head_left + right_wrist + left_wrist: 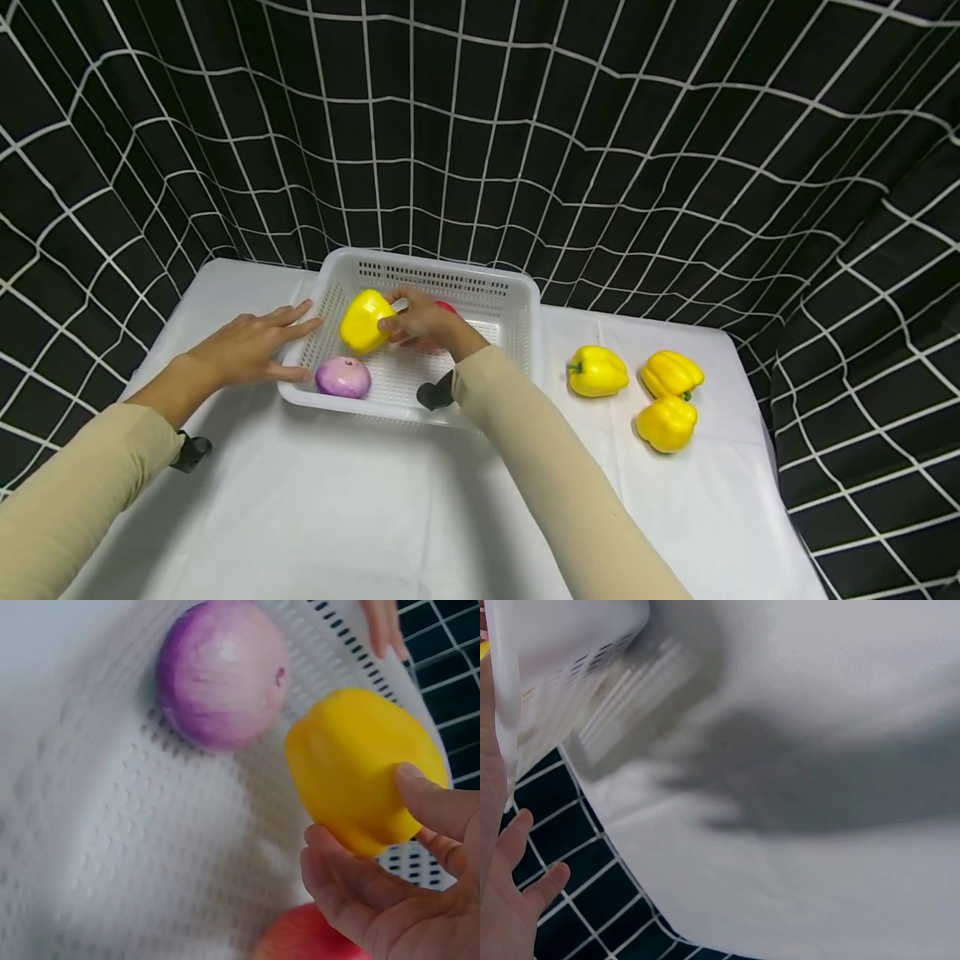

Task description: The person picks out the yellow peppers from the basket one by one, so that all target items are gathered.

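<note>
My right hand [427, 323] pinches a yellow bell pepper [365, 322] between thumb and fingers, inside the white plastic basket [427, 265]. In the right wrist view the bell pepper [356, 761] is tilted near the basket's perforated wall. A round purple-and-white vegetable [343, 377], like an onion, lies in the basket's near left corner. Beneath my right hand a round red fruit [311, 936] is partly hidden. With fingers spread and straight, my left hand [251, 343] touches the basket's left rim. The left wrist view shows this hand [510, 877] beside the basket's outer side.
Three more yellow bell peppers lie right of the basket: one [597, 371] closer to it, another [672, 374] farther back, and one [666, 423] in front. A white cloth [337, 508] covers the table. Black, white-gridded curtains [480, 133] hang behind and at both sides.
</note>
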### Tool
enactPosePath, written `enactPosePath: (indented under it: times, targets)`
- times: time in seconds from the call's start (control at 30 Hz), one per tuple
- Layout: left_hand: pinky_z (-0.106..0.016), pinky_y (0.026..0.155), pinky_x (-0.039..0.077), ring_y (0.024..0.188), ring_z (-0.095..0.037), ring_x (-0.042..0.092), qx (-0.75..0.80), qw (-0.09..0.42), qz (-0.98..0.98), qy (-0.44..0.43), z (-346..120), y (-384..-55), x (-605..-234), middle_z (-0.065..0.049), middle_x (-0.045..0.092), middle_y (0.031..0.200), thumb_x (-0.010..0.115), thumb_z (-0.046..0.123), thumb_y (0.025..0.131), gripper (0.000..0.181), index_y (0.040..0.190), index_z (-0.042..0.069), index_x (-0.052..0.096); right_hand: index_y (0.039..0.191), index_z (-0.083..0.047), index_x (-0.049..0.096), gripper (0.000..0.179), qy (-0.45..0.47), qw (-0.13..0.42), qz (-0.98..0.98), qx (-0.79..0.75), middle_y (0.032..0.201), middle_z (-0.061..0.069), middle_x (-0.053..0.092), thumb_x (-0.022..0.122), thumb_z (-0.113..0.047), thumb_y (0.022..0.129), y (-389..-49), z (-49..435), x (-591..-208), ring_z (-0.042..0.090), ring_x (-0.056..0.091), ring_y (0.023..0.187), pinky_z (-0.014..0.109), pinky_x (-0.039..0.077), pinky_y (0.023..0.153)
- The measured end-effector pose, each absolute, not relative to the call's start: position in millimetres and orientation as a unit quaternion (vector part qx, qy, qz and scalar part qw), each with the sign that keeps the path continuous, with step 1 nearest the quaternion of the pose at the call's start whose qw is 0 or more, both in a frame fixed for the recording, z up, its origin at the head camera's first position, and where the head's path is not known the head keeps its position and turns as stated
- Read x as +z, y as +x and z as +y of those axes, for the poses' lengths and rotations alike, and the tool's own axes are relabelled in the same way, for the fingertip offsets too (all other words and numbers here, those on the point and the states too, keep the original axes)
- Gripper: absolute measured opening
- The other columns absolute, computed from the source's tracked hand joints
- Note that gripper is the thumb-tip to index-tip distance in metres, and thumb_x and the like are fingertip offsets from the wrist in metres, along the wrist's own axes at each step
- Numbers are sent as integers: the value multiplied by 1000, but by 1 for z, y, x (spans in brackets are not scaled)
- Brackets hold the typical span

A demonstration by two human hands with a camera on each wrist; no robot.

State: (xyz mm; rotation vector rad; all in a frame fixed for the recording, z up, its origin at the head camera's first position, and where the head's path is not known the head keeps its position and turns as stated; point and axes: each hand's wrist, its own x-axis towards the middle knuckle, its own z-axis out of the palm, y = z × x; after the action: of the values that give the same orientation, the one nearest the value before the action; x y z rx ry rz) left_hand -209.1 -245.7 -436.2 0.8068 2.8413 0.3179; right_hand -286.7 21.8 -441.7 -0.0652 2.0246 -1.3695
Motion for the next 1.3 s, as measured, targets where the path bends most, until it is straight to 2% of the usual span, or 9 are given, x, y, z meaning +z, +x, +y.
enactPosePath:
  times: [0.27,0.4,0.5,0.63,0.73,1.03,1.3]
  targets:
    - [-67,102,38,141,-46,33,107,82,951,278,-243,-210,-436,-22,27,160,72,54,86,85,151,8,42,131,-5,48,42,-67,297,802,-514,126,27,58,67,-2,93,-284,51,-420,50,59,110,54,50,98]
    - [-66,103,38,142,-45,33,105,78,951,279,-244,-208,-435,-22,27,160,72,52,86,84,151,8,42,128,-4,51,41,-108,277,820,-490,129,26,56,68,-1,92,-279,66,-407,44,62,108,51,51,98]
    - [-66,104,37,141,-46,34,110,75,950,281,-243,-207,-435,-23,28,159,73,51,86,83,151,8,42,127,-5,53,39,-141,258,839,-458,134,22,54,69,-2,92,-275,79,-397,37,59,116,46,52,98]
    - [-66,104,37,140,-47,35,112,68,950,284,-244,-206,-438,-23,29,159,73,52,86,84,150,7,43,127,-7,53,39,-171,245,848,-437,142,18,50,70,-4,92,-269,100,-384,35,55,123,43,56,91]
    - [-66,104,37,140,-47,36,113,67,949,285,-245,-206,-440,-23,29,159,71,55,86,85,150,7,44,129,-7,52,42,-182,240,852,-429,144,18,48,70,-4,92,-263,117,-375,37,59,120,43,58,86]
    - [-65,104,38,139,-47,37,108,63,950,285,-245,-206,-437,-23,30,158,72,53,85,84,150,7,44,133,-7,52,44,-203,229,859,-411,145,17,47,69,-5,93,-241,170,-346,39,63,113,47,57,89]
    - [-66,104,37,140,-47,35,109,66,951,283,-245,-206,-436,-22,29,159,70,55,86,85,150,7,43,131,-5,53,43,-229,209,863,-399,141,13,51,71,-3,91,-221,216,-324,36,45,135,45,55,93]
